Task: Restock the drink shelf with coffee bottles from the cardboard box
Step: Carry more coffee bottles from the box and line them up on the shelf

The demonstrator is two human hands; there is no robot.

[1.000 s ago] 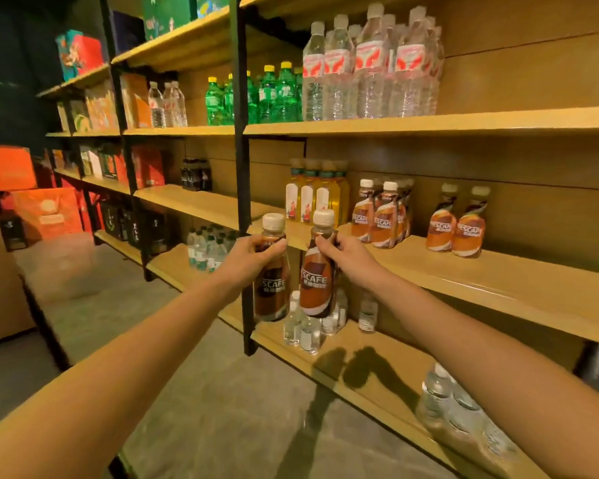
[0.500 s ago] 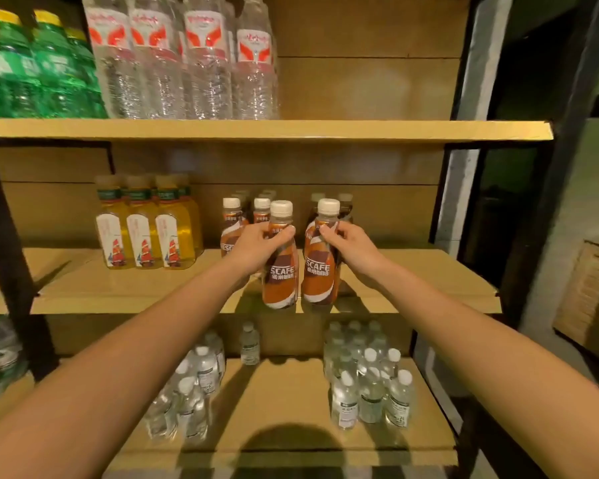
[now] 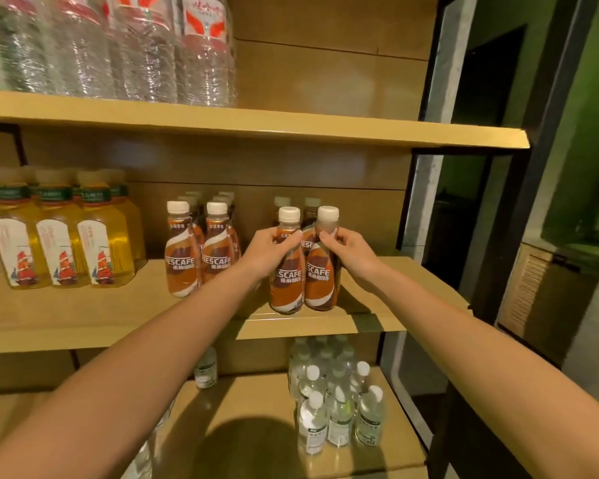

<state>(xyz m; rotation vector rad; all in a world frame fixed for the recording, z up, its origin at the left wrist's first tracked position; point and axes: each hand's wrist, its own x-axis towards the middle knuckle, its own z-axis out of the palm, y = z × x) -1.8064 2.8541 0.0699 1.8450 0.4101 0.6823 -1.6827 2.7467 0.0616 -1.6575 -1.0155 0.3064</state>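
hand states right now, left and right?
Left hand: holding the left white-capped brown plastic coffee bottle by its neck.
Right hand: holding the right white-capped brown plastic coffee bottle by its neck.

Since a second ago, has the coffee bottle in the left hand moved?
Yes. The left-hand coffee bottle went rightward along the middle shelf, now before the rear pair.

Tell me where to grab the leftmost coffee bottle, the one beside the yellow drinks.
Take the leftmost coffee bottle by its narrow neck, just under the white cap, from the front. It stands upright at the row's front, a neighbouring bottle close on its right and more behind, so the neck likely leaves most room.
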